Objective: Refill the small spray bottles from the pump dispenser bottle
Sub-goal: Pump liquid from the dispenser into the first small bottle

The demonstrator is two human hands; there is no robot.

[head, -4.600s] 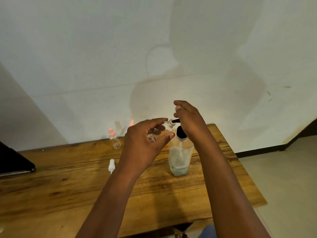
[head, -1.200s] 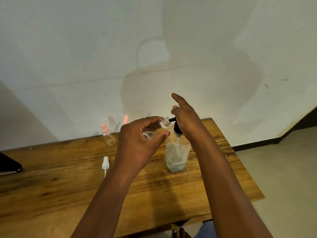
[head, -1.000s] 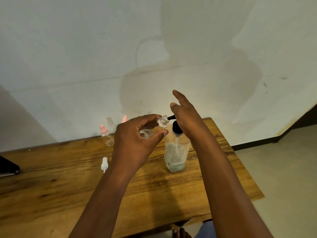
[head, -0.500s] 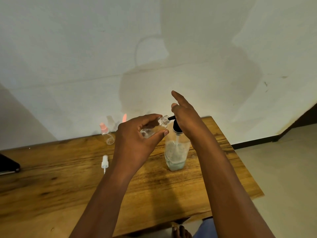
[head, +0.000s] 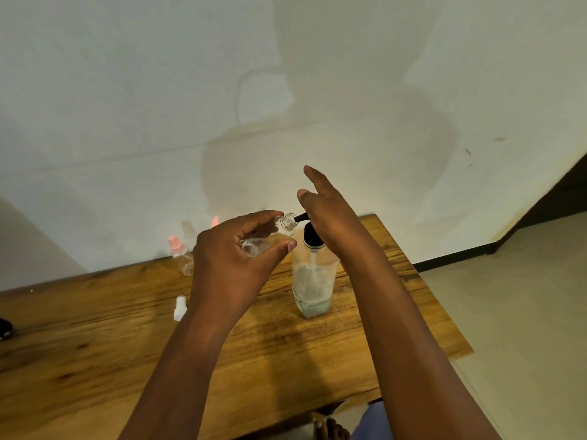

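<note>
No brand, label or writing could be read on any bottle; faint marks low on the pump dispenser bottle (head: 313, 281) were too blurred to make out. That bottle stood upright on the wooden table (head: 95, 354), clear-walled, with a shallow pale green layer of liquid at its base and a black collar at its neck; its pump head was hidden under the right hand (head: 330, 214), and only the black nozzle (head: 300, 217) showed, poking left. The right hand lay over the pump with its fingers straight and raised, grasping nothing; whether the palm actually pressed the head could not be told. The left hand (head: 235, 262) grasped a small clear spray bottle (head: 270, 238), fingers above and thumb below, tilted so that its open threaded mouth met the nozzle tip; most of its body was covered by the fingers, and any liquid inside could not be judged. A white spray cap (head: 180, 308) lay on the table just left of the left wrist, partly hidden by the forearm. Further back, near the wall, stood another small clear bottle with a pink cap (head: 178, 254); beyond it a second pink tip (head: 215, 221) and a pale, glassy shape were too faint to identify. A dark object (head: 4, 328) was cut off by the left edge; at the bottom edge bare toes (head: 330, 430) and blue cloth (head: 373, 422) showed beneath the table.
</note>
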